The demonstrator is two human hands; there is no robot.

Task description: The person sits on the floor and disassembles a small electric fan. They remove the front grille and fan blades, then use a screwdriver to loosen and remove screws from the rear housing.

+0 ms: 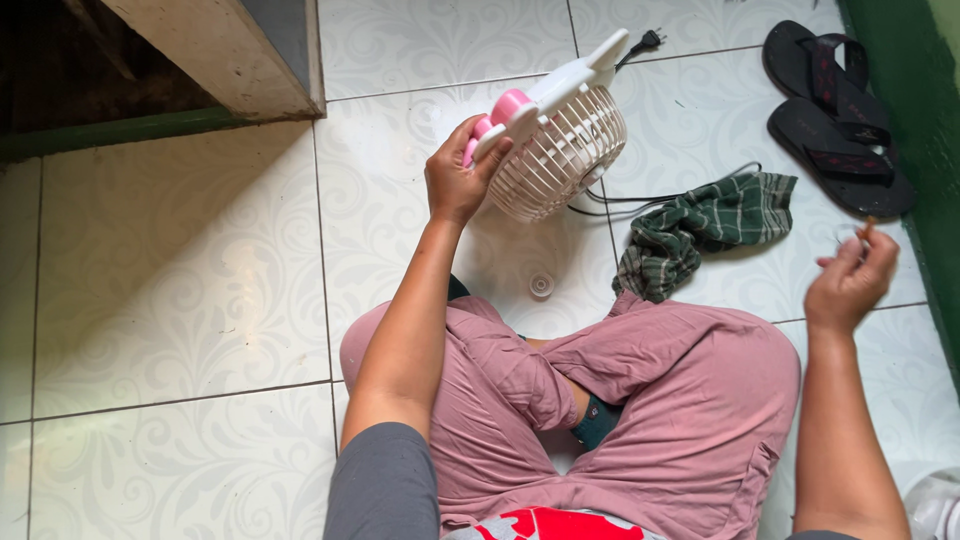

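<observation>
My left hand point(458, 180) grips the pink back part of a small white fan point(556, 150), holding it up over the tiled floor with its wire grille facing down toward me. Its black cord point(650, 195) trails off to a plug point(648, 41). My right hand point(851, 280) is raised at the right, fingers pinched around a small thin object with an orange-brown end; I cannot make out what it is. A small round white cap point(541, 285) lies on the floor below the fan.
I sit cross-legged in pink trousers point(660, 400) on white patterned tiles. A green checked cloth point(700, 230) lies beside my knee. A pair of black sandals point(835, 120) rests by the green wall point(915, 110) at the right. A concrete step point(220, 50) rises at top left.
</observation>
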